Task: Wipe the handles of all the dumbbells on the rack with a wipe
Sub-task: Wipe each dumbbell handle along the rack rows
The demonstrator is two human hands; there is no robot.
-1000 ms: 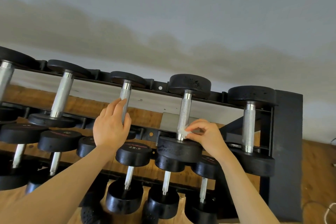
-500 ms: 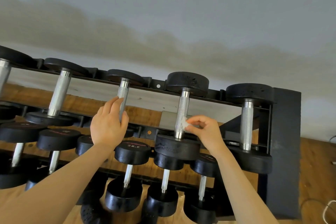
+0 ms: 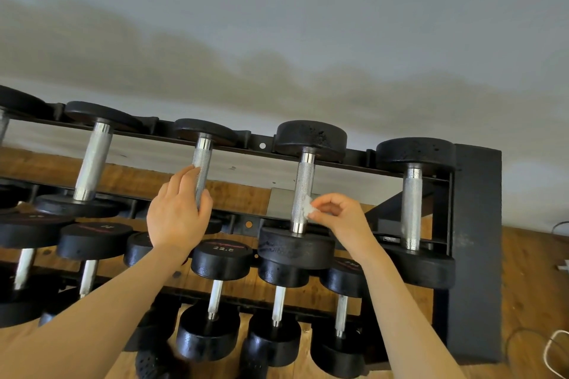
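A black rack (image 3: pixel 475 224) carries rows of black dumbbells with knurled steel handles. My right hand (image 3: pixel 341 223) pinches a small white wipe (image 3: pixel 308 208) against the lower right side of one top-row handle (image 3: pixel 303 184). My left hand (image 3: pixel 177 215) rests on the handle (image 3: pixel 201 169) of the neighbouring dumbbell to the left, fingers along it and thumb on its other side. Further top-row handles stand at the right (image 3: pixel 412 209) and at the left (image 3: pixel 92 163). The lower rows hold smaller dumbbells, partly hidden behind my forearms.
A grey wall rises behind the rack. Wooden floor (image 3: pixel 529 286) shows to the right, with a white cable (image 3: pixel 554 351) lying on it. The rack's dark end panel closes off the right side.
My right hand has slid the wipe a little up the handle from its bottom collar. The left hand keeps its place on the neighbouring handle.
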